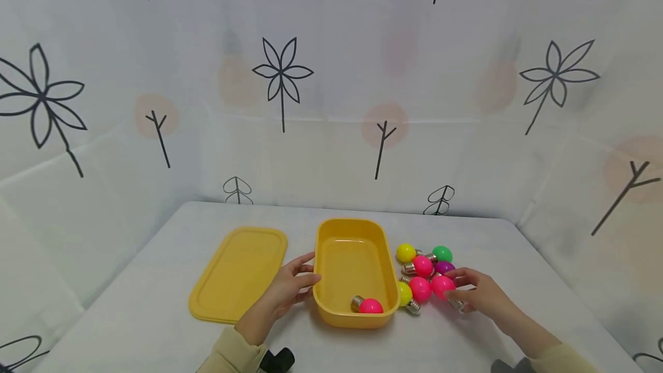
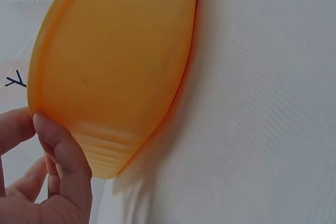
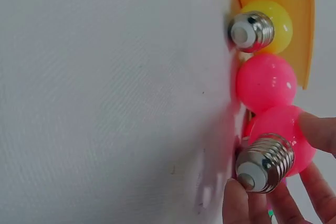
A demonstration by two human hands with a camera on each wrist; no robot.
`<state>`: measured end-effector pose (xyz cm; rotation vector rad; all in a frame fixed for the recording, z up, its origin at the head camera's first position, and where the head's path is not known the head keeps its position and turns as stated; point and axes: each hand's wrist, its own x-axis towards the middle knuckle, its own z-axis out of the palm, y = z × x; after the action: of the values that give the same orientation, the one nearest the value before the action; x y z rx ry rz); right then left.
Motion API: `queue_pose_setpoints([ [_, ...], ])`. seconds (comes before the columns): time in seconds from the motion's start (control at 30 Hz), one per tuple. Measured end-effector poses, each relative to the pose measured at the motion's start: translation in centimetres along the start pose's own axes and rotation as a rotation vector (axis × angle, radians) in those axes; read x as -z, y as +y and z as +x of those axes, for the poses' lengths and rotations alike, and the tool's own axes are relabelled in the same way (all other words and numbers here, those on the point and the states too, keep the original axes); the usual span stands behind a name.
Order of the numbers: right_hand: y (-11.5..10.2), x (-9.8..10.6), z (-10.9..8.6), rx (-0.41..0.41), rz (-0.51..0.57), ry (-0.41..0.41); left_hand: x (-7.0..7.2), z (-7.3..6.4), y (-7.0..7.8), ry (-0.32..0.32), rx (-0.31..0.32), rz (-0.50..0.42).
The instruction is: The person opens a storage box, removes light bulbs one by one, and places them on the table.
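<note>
My left hand [image 1: 290, 286] pinches the left rim of a yellow plastic box [image 1: 354, 321], and the left wrist view shows its fingertips at the edge of the box wall [image 2: 115, 56]. Inside the box, near its front end, lies one pink light bulb [image 1: 370, 306] with a metal screw base. To the right, my right hand [image 1: 479, 292] holds another pink bulb [image 1: 442, 286] between thumb and fingers. The right wrist view shows that bulb's screw base [image 3: 265, 162] pointing toward the camera. A second pink bulb [image 3: 266, 83] sits right beside it.
Between box and right hand lie several bulbs, including a yellow bulb [image 1: 406, 252], a green bulb [image 1: 442, 254] and a purple bulb [image 1: 444, 268]. A flat yellow lid [image 1: 238, 275] lies left of the box on the white-covered table [image 1: 134, 298]. Behind hangs a patterned curtain [image 1: 331, 154].
</note>
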<state>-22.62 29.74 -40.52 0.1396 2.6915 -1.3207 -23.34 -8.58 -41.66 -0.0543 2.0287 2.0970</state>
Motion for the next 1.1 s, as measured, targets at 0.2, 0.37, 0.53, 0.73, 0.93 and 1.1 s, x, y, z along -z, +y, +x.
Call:
queue_pose_setpoints([
  [0.2, 0.5, -0.2, 0.4, -0.033, -0.036, -0.005, -0.1, 0.0, 0.0, 0.005, 0.004, -0.002],
  [0.37, 0.8, -0.5, 0.6, -0.049, -0.037, -0.007, -0.1, -0.1, 0.1, 0.003, 0.009, 0.003],
  [0.53, 1.0, -0.4, 0.7, -0.045, -0.044, -0.014, -0.1, -0.1, 0.1, 0.003, 0.006, 0.002],
  [0.73, 1.2, -0.1, 0.8, -0.058, -0.052, -0.024, -0.1, -0.1, 0.1, 0.014, 0.009, 0.007],
  [0.93, 1.3, 0.4, 0.8, -0.068, -0.05, -0.03, -0.1, -0.1, 0.1, 0.016, 0.01, 0.009],
  [1.1, 1.4, 1.0, 0.8, -0.071, -0.038, -0.037, -0.1, -0.1, 0.1, 0.017, 0.011, 0.01],
])
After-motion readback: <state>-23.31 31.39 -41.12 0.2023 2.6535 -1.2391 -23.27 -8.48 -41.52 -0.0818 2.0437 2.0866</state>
